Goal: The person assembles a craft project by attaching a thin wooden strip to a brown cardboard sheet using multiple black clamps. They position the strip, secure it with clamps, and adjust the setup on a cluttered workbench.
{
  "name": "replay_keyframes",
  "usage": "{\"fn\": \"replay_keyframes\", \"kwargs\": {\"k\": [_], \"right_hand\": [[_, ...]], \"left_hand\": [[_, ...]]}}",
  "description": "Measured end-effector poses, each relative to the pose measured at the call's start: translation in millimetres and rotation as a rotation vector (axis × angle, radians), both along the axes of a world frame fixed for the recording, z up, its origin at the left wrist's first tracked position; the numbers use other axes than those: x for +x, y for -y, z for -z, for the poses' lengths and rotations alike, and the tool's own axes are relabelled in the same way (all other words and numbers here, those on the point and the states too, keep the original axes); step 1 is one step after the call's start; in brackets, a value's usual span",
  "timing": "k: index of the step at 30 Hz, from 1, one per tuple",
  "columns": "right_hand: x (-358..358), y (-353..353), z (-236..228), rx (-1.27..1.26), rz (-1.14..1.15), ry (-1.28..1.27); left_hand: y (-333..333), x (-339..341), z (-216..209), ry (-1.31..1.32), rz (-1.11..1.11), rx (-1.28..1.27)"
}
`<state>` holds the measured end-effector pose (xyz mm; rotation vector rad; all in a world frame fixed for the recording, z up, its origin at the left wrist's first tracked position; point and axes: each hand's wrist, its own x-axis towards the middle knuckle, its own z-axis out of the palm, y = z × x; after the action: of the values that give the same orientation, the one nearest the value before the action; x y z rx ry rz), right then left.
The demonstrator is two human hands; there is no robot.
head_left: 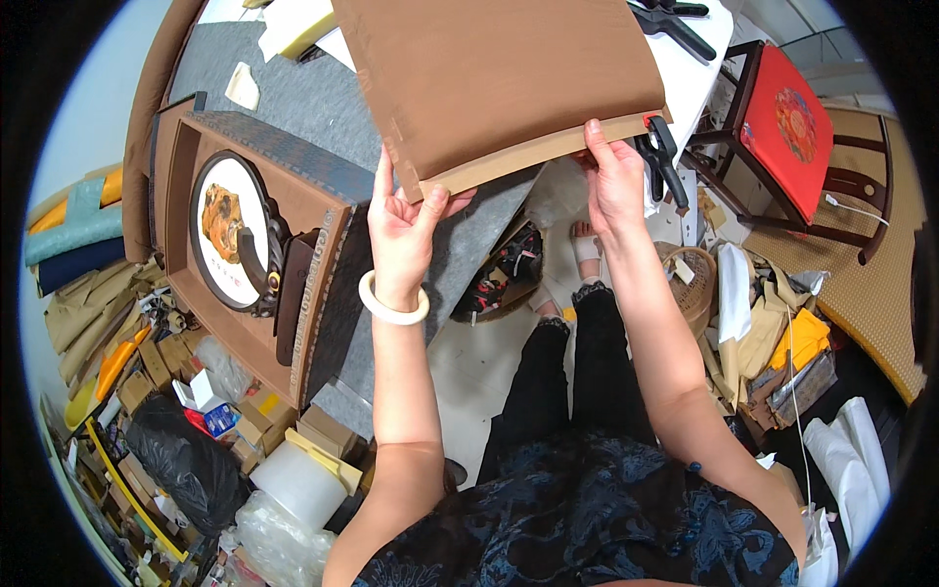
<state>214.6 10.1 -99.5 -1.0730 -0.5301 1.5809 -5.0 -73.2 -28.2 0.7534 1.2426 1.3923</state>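
Note:
A brown fabric-covered padded panel lies in front of me, a tan strip running along its near edge. My left hand is closed on the panel's near left corner, thumb on top and fingers underneath. Near the right corner, my right hand pinches the same edge, with the thumb on the strip. Just right of that hand, a black spring clamp with a red tip grips the corner. To the left stands an open brown-lined box with a round framed white plaque inside it.
Grey cloth covers the work table, and more black clamps lie at its far right. A red-seated chair stands to the right. Cardboard, bags and fabric scraps crowd both sides; an open carton sits below the table edge.

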Motion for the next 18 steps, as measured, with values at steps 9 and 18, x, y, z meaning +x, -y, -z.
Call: {"fn": "replay_keyframes", "kwargs": {"k": [9, 18], "right_hand": [[-3, 0, 3, 0.007, 0.01, 0.017], [-1, 5, 9, -0.058, -0.003, 0.033]], "left_hand": [[-3, -4, -5, -0.032, 0.042, -0.026], [-4, 5, 16, -0.095, -0.119, 0.033]]}}
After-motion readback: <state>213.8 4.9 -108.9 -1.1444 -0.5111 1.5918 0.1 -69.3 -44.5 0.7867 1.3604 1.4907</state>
